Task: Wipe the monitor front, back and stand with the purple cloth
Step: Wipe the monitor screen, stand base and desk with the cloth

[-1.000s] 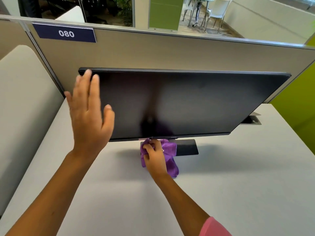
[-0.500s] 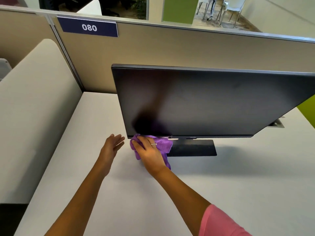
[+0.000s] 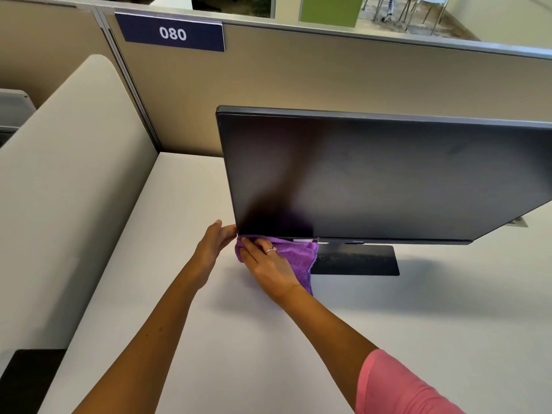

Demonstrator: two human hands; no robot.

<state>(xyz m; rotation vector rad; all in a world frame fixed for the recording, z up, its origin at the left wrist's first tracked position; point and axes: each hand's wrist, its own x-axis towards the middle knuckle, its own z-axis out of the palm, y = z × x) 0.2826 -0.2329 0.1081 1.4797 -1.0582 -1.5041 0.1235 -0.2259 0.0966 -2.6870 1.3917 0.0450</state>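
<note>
Right hand (image 3: pixel 270 265) lies flat, fingers straight, pressing purple cloth (image 3: pixel 294 256) to monitor (image 3: pixel 373 174) bottom edge by its left corner. Left hand (image 3: pixel 213 242) open, fingertips at that corner, seemingly touching it. Stand base (image 3: pixel 358 259) on white desk (image 3: pixel 388 309), partly hidden by cloth. Beige partition (image 3: pixel 298 76) with "080" sign (image 3: pixel 171 32) close behind monitor.

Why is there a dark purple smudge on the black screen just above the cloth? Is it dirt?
Probably not dirt: in the head view, the glossy monitor mirrors the purple cloth and the right hand, giving a blurry dark reflection with a purple tint. Soft shadows lie on the desk beneath the stand base, and the wide lens bends the partition edges.
</note>
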